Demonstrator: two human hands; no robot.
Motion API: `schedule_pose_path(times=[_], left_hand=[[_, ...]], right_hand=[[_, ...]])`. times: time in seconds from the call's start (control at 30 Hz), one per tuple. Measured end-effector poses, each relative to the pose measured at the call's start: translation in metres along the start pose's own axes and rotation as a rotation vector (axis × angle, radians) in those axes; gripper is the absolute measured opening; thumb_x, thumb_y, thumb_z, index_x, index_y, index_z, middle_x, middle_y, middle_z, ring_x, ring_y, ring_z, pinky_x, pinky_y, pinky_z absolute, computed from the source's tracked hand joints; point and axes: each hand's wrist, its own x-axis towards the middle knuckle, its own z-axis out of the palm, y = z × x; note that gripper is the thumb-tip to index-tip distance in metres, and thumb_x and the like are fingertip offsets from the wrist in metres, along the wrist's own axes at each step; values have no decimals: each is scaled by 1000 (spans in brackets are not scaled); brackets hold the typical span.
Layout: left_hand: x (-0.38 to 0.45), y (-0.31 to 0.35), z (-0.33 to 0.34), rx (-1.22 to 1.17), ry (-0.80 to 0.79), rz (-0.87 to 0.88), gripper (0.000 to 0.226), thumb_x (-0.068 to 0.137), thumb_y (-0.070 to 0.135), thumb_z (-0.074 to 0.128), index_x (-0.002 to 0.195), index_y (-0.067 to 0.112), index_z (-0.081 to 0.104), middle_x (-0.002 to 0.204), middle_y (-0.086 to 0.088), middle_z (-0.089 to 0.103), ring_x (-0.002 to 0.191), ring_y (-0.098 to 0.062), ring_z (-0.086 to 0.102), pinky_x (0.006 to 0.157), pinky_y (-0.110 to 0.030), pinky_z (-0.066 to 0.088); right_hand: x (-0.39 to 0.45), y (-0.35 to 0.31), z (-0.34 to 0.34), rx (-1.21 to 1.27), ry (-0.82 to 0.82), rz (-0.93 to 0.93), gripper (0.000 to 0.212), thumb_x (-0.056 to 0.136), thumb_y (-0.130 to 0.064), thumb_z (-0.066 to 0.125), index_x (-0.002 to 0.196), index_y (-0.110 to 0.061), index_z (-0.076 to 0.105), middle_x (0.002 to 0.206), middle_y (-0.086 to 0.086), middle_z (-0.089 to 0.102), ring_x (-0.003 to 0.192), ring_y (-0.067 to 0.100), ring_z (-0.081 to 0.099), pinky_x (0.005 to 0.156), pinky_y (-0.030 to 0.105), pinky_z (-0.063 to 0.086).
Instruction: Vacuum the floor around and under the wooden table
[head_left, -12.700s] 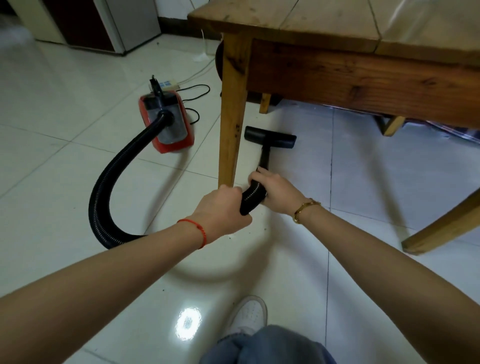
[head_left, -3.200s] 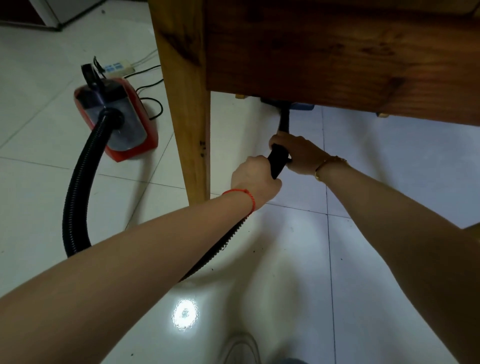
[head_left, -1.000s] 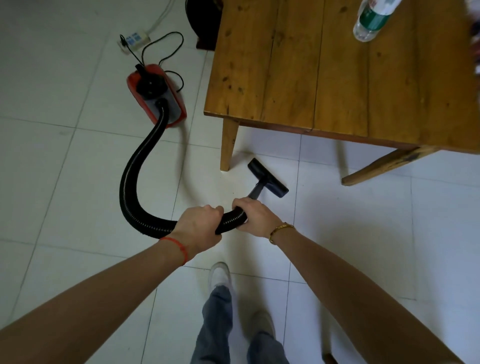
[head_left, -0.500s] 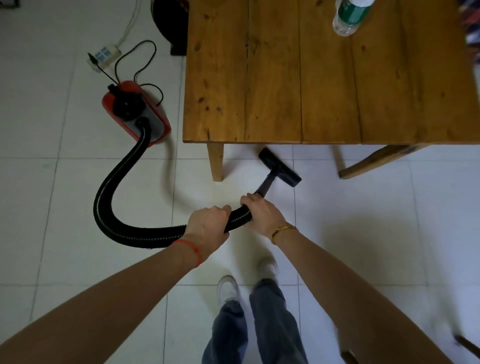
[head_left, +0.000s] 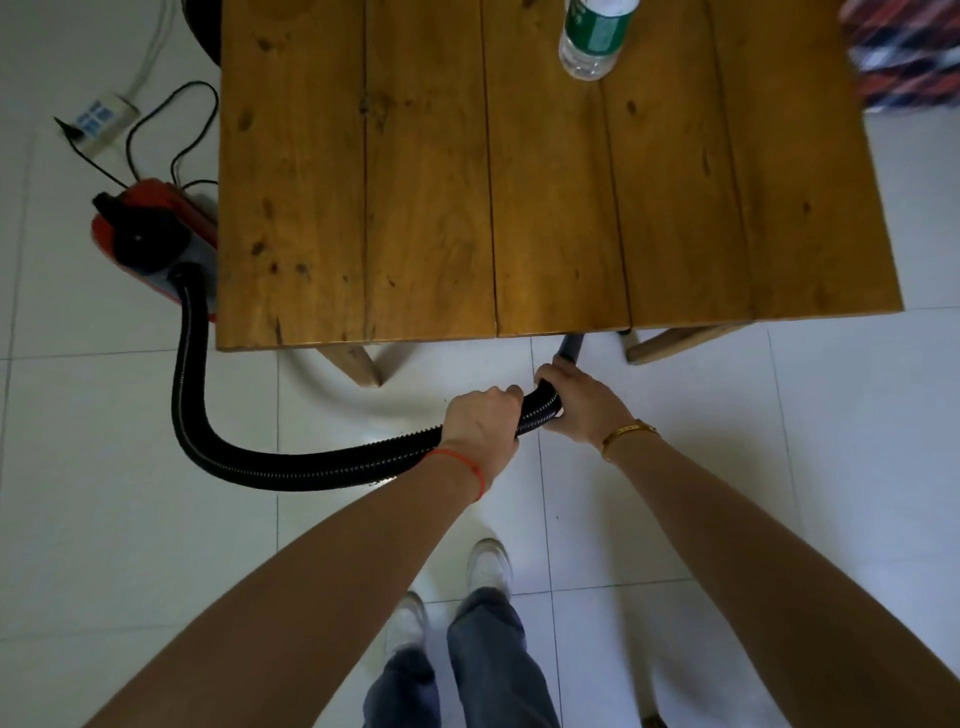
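Vacuum hose (head_left: 291, 467) is gripped by both hands, left hand (head_left: 480, 428) and right hand (head_left: 582, 410). Its nozzle hides under the wooden table (head_left: 519, 182). Pushing blind could knock a table leg (head_left: 358, 364).

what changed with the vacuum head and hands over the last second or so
The floor nozzle, in plain view beside the table leg a second ago, has gone under the wooden table; only the wand's end shows at its edge. The left hand and right hand still grip the hose. The red vacuum and bottle stay put.
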Motion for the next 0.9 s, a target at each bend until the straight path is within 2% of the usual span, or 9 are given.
schedule_pose_path(times=[0.1,0.23,0.33,0.47,0.63,0.73,0.9], left_hand=[[9,7,-5,3,10,19,30,90,21,56,118,13,48,103,-6,63,91,-26,64,65,-31,40],[5,2,-11,-18,11,32,30,90,23,56,117,13,49,101,-7,63,89,-26,64,65,-31,40],[-7,-15,-14,-43,8,19,29,89,25,57,115,14,49,99,-7,63,87,-26,64,64,-30,40],[-35,-53,-11,-26,-15,3,27,88,23,56,113,14,50,98,-7,63,86,-26,64,63,-29,39],[-85,-108,6,0,-82,11,28,87,23,55,113,15,50,96,-5,63,84,-25,63,63,-29,41],[-120,-144,18,38,-111,23,28,87,22,53,114,14,49,97,-6,64,85,-25,64,63,-29,42],[-177,-206,32,124,-149,70,31,89,24,52,118,14,47,102,-6,63,89,-24,63,63,-29,40]], right_hand=[[1,11,-12,-9,-42,15,42,75,-19,73,106,-12,47,116,10,48,94,29,59,74,33,48],[-2,2,-16,29,-50,33,40,77,-19,71,108,-12,46,118,11,47,94,29,60,73,30,47],[-5,-20,-13,92,-46,44,42,78,-17,70,111,-13,45,128,14,45,98,31,61,80,35,51],[-4,-66,2,131,-98,38,42,78,-19,69,111,-14,44,130,16,44,111,32,56,84,35,50],[-15,-135,40,159,-136,49,43,79,-22,68,113,-10,44,129,18,40,105,32,54,77,29,45],[-23,-179,72,171,-128,47,44,79,-25,67,113,-12,43,123,13,41,105,31,51,72,27,39],[-37,-257,122,188,-82,58,47,78,-24,65,120,-15,44,119,9,45,109,31,49,82,41,51]])
